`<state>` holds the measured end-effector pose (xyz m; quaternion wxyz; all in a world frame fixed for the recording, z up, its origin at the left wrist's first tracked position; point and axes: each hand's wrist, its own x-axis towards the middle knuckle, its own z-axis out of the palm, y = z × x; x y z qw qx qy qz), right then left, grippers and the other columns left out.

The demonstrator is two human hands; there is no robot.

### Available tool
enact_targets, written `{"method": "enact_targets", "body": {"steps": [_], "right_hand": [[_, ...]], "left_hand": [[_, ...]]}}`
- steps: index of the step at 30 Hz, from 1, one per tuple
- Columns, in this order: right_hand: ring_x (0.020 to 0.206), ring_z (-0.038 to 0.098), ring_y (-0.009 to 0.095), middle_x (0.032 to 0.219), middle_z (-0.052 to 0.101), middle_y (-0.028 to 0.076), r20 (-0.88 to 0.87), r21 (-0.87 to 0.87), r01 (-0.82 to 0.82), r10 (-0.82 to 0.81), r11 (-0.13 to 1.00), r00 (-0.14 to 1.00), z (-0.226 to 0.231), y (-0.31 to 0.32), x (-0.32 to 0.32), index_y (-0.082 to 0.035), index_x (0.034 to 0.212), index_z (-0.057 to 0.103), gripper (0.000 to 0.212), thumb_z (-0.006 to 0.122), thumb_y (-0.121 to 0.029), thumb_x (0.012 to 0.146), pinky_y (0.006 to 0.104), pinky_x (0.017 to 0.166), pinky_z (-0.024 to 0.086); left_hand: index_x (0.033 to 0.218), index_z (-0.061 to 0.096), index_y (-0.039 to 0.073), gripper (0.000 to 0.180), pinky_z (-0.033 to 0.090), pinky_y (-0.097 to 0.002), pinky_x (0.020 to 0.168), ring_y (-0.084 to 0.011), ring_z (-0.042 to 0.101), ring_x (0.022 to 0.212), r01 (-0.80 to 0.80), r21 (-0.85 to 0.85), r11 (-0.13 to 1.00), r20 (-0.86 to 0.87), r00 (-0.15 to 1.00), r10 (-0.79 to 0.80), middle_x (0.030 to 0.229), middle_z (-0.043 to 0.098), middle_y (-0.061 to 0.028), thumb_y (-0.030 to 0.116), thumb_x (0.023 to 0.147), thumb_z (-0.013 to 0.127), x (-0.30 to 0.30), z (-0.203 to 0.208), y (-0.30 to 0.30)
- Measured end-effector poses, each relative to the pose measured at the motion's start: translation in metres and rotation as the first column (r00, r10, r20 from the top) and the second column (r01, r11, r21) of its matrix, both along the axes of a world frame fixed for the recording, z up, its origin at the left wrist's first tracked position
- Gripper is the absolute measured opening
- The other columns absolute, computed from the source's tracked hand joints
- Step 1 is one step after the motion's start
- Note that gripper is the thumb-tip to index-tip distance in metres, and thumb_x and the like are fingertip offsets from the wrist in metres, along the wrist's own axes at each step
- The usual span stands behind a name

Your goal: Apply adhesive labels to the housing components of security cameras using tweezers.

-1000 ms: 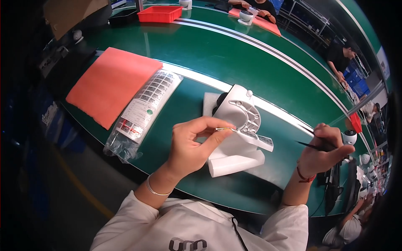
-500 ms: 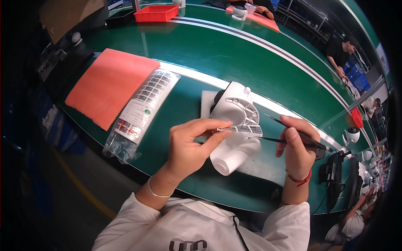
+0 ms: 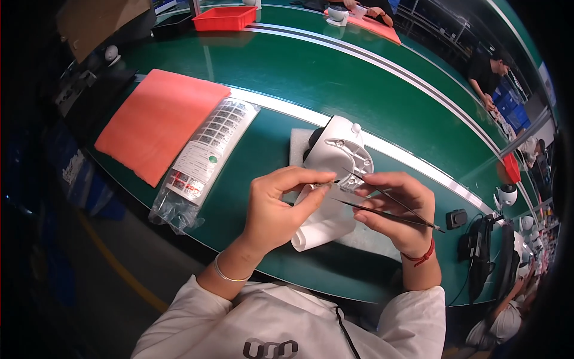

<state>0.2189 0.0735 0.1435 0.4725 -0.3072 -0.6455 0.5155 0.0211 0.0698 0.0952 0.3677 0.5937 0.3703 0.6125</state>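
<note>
Tweezers (image 3: 388, 206) pinched in right hand (image 3: 397, 212) fingers beside white housing (image 3: 338, 152); left hand (image 3: 278, 206) fingers pinched together nearby.

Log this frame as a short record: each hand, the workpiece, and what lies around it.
left hand: thumb and forefinger pinched just below the white housing; whatever they pinch is too small to tell
right hand: holds black tweezers, tips pointing toward the left fingertips
workpiece: white plastic housing, round ribbed face up, on a white foam pad
left of it: bagged tray of small parts, then an orange mat
surface: green bench
far end: red bin
</note>
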Motion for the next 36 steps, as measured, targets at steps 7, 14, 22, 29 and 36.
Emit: {"method": "enact_targets", "body": {"steps": [7, 14, 22, 29, 36], "right_hand": [[0.076, 0.067, 0.019, 0.09, 0.07, 0.012, 0.301, 0.545, -0.007, -0.187, 0.838, 0.935, 0.003, 0.005, 0.004, 0.002, 0.098, 0.069, 0.028, 0.078, 0.003, 0.072, 0.028, 0.066, 0.052], [0.068, 0.066, 0.019, 0.085, 0.07, 0.01, 0.299, 0.641, 0.002, -0.252, 0.768, 0.92, 0.003, 0.001, 0.001, 0.0, 0.095, 0.071, 0.025, 0.078, 0.002, 0.072, 0.0274, 0.062, 0.051], [0.063, 0.064, 0.017, 0.075, 0.067, 0.006, 0.241, 0.782, 0.092, -0.435, 0.617, 0.868, 0.006, 0.002, 0.011, -0.004, 0.089, 0.072, 0.023, 0.079, 0.003, 0.069, 0.0263, 0.055, 0.045], [0.064, 0.063, 0.021, 0.076, 0.067, 0.01, -0.148, 0.932, 0.324, -0.645, 0.163, 0.75, 0.014, 0.004, 0.036, 0.002, 0.093, 0.07, 0.014, 0.072, 0.0, 0.079, 0.0285, 0.057, 0.047], [0.069, 0.064, 0.021, 0.08, 0.067, 0.016, -0.002, 0.839, 0.375, -0.687, 0.393, 0.726, 0.024, -0.006, 0.055, 0.005, 0.093, 0.07, 0.016, 0.066, 0.008, 0.077, 0.0271, 0.063, 0.05]], "left_hand": [[0.133, 0.045, -0.005, 0.056, 0.05, -0.0221, 0.079, -0.0113, 0.066, 0.089, 0.047, -0.054, 0.997, 0.028, 0.999, -0.046, 0.094, 0.071, -0.0113, -0.012, 0.081, 0.064, 0.001, 0.005, -0.002], [0.135, 0.043, -0.005, 0.058, 0.052, -0.0242, 0.081, -0.0141, 0.066, 0.095, 0.008, 0.056, 0.998, -0.085, 0.996, -0.003, 0.096, 0.071, -0.0126, -0.011, 0.081, 0.063, 0.002, 0.005, -0.005], [0.141, 0.039, 0.002, 0.063, 0.055, -0.0292, 0.083, -0.0213, 0.069, 0.098, 0.03, 0.042, 0.999, -0.103, 0.994, -0.025, 0.114, 0.067, -0.0163, -0.011, 0.082, 0.058, -0.005, -0.002, -0.017], [0.127, 0.055, 0.002, 0.043, 0.053, -0.0265, 0.08, -0.0135, 0.067, 0.096, 0.099, -0.262, 0.96, -0.105, 0.986, -0.13, 0.108, 0.07, -0.0107, -0.005, 0.085, 0.057, -0.026, -0.035, -0.048], [0.124, 0.057, 0.001, 0.039, 0.053, -0.0255, 0.077, -0.013, 0.067, 0.09, -0.011, -0.231, 0.973, -0.307, 0.95, -0.062, 0.101, 0.071, -0.0118, -0.005, 0.085, 0.058, -0.024, -0.069, -0.04]]}}
